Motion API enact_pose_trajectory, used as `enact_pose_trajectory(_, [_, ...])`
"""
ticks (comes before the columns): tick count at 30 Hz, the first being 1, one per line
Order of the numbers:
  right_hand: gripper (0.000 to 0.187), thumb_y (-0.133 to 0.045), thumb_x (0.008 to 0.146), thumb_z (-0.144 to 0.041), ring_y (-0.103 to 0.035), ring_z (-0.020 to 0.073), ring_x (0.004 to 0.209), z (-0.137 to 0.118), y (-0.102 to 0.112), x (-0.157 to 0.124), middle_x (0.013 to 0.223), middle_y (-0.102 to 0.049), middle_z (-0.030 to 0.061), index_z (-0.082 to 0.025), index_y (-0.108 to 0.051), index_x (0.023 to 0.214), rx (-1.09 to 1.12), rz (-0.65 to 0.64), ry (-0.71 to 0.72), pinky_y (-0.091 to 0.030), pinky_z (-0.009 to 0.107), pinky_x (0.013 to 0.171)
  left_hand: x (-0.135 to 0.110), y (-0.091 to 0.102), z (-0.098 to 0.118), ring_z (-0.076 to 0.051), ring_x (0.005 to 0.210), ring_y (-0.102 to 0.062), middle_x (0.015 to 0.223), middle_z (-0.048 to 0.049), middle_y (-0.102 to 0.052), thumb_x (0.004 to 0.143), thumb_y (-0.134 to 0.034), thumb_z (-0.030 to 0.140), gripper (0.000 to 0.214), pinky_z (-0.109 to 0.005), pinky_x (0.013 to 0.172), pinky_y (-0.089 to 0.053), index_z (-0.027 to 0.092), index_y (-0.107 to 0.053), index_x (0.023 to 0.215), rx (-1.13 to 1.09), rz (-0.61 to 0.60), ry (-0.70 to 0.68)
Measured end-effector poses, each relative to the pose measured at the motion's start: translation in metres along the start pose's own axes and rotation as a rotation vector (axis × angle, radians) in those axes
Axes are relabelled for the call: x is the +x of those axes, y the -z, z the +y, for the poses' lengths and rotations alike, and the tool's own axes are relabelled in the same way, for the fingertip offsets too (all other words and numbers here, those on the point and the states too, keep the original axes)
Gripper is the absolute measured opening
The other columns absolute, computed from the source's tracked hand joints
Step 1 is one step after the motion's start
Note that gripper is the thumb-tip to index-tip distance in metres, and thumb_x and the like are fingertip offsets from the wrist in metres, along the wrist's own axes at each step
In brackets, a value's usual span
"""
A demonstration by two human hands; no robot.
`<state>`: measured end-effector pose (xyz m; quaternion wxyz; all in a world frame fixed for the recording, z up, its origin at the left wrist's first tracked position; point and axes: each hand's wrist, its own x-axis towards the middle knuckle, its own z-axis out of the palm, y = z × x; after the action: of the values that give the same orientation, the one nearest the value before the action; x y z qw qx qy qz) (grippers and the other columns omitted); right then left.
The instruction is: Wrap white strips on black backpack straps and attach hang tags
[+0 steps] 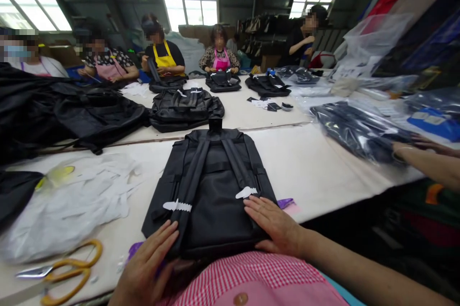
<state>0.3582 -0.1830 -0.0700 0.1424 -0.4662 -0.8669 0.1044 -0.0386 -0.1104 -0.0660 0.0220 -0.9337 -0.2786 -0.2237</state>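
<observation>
Between the two flattened hands, on the pale tabletop (323, 167), lies the black backpack (215, 176), strap side up, its lower end nearest the person and its top pointing away from the fingers. The left hand (147, 260) rests on its lower left corner, fingers straight and side by side; I cannot tell what its blurred thumb does. On the lower right part lies the right hand (275, 227), fingers outstretched, thumb apart near the bottom edge, pinching nothing. Just beyond the left fingertips a white clip (177, 206) crosses one shoulder strap; a second white clip (246, 193) sits right at the right fingertips. Near the left hand, on its outer side, are orange-handled scissors (57, 265). Well apart from the right hand, another person's hand (402, 149) touches a plastic-wrapped dark bag (359, 129).
</observation>
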Motion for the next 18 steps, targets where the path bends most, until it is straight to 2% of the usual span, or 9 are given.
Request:
enact_pose_trajectory(3, [0.089, -0.062, 0.082, -0.055, -0.019, 0.0296, 0.145, -0.001, 0.021, -0.003, 0.154, -0.029, 0.0207, -0.011, -0.027, 0.15, 0.09, 0.01, -0.014, -0.024, 0.051, 0.115, 0.011, 0.014, 0.0, -0.028, 0.134, -0.044, 0.145, -0.0128, -0.046, 0.084, -0.061, 0.028, 0.061, -0.042, 0.106, -0.046, 0.018, -0.043, 0.141, -0.004, -0.066, 0.042])
enact_pose_trajectory(6, [0.083, -0.06, 0.084, -0.055, -0.022, 0.0294, 0.145, -0.003, 0.039, -0.007, 0.154, -0.029, 0.0213, -0.011, -0.031, 0.149, 0.125, 0.076, -0.031, -0.026, 0.051, 0.115, 0.023, 0.027, 0.004, -0.031, 0.136, -0.04, 0.142, -0.0122, -0.05, 0.082, -0.064, 0.037, 0.059, -0.048, 0.11, -0.039, 0.019, -0.05, 0.136, 0.01, -0.117, 0.042])
enact_pose_trajectory(10, [0.076, -0.061, 0.084, -0.055, -0.019, 0.0322, 0.145, -0.011, 0.047, -0.006, 0.154, -0.029, 0.0183, -0.015, -0.039, 0.145, 0.035, 0.075, -0.008, -0.021, 0.055, 0.114, 0.042, 0.033, 0.017, -0.035, 0.138, -0.035, 0.137, -0.0101, -0.056, 0.082, -0.064, 0.044, 0.05, -0.056, 0.115, -0.025, 0.022, -0.061, 0.126, 0.097, -0.16, 0.018])
enact_pose_trajectory(14, [0.075, -0.067, 0.081, -0.048, -0.017, 0.0336, 0.145, -0.022, 0.031, 0.002, 0.155, -0.03, 0.0155, -0.018, -0.04, 0.144, -0.074, 0.001, 0.048, -0.016, 0.057, 0.115, 0.053, 0.02, 0.04, -0.033, 0.137, -0.038, 0.137, -0.0088, -0.056, 0.082, -0.066, 0.036, 0.048, -0.057, 0.116, -0.019, 0.026, -0.059, 0.128, 0.086, -0.235, -0.05])
enact_pose_trajectory(18, [0.065, -0.065, 0.084, -0.033, -0.022, 0.0331, 0.144, -0.021, -0.001, 0.002, 0.151, -0.037, 0.0153, -0.018, -0.043, 0.143, -0.134, 0.029, 0.083, -0.019, 0.057, 0.114, 0.044, -0.002, 0.051, -0.028, 0.13, -0.048, 0.134, -0.0091, -0.059, 0.088, -0.06, 0.024, 0.043, -0.054, 0.117, -0.017, 0.024, -0.057, 0.131, 0.09, -0.203, -0.083])
